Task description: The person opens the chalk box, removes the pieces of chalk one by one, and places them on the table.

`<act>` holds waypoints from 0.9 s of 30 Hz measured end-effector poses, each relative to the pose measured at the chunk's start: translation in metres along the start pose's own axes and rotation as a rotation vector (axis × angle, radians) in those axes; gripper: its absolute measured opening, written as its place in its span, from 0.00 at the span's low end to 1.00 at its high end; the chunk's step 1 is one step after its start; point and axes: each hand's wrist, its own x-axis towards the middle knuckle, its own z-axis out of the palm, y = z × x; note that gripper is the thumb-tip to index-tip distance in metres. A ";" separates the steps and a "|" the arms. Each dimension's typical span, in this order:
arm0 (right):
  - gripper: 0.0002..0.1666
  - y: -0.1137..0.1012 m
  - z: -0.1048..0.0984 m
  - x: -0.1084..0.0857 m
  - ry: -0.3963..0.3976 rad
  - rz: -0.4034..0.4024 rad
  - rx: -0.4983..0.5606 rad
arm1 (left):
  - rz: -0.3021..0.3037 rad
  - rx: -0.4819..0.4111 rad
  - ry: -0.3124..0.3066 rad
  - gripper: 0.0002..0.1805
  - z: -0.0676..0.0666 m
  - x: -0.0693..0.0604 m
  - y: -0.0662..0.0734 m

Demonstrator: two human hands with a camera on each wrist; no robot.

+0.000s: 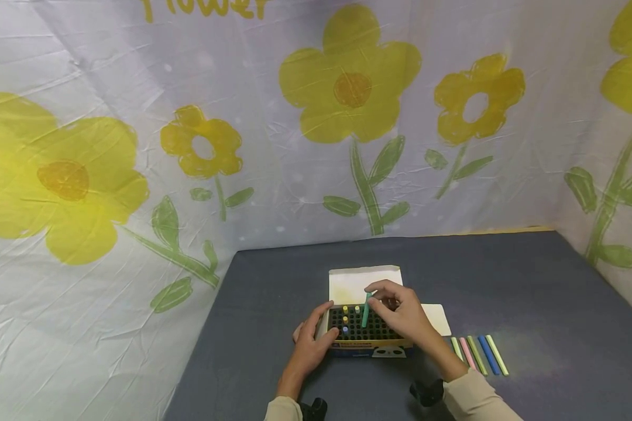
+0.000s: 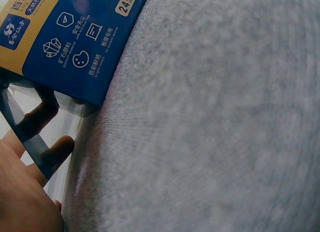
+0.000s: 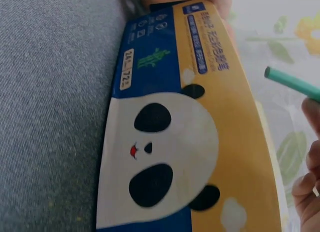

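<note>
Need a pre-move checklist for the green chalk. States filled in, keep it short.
1. Green chalk secure in the right hand: ok, pinched between thumb and fingers.
2. Box steadied: ok, left hand on its left end.
3. Lid flap out of the way: ok, folded open behind the holes.
4. Free holes nearby: ok, many look empty.
5. Chalk tip lined up with one hole: cannot tell; right wrist view shows the tip above the box.
6. Right forearm clear of the loose chalks: cannot tell, it overlaps them in the head view.
</note>
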 end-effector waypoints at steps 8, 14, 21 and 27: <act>0.12 0.007 -0.021 -0.007 0.012 0.052 0.046 | 0.002 -0.002 0.004 0.31 0.000 -0.002 0.002; 0.11 0.013 -0.042 -0.016 0.023 0.035 0.073 | 0.010 -0.003 -0.003 0.31 0.000 -0.002 0.001; 0.11 0.017 -0.068 -0.029 0.010 0.066 0.071 | 0.011 0.007 0.004 0.31 0.000 -0.001 -0.001; 0.12 0.022 -0.090 -0.041 0.018 0.092 0.040 | -0.006 0.013 0.007 0.32 0.000 -0.001 0.000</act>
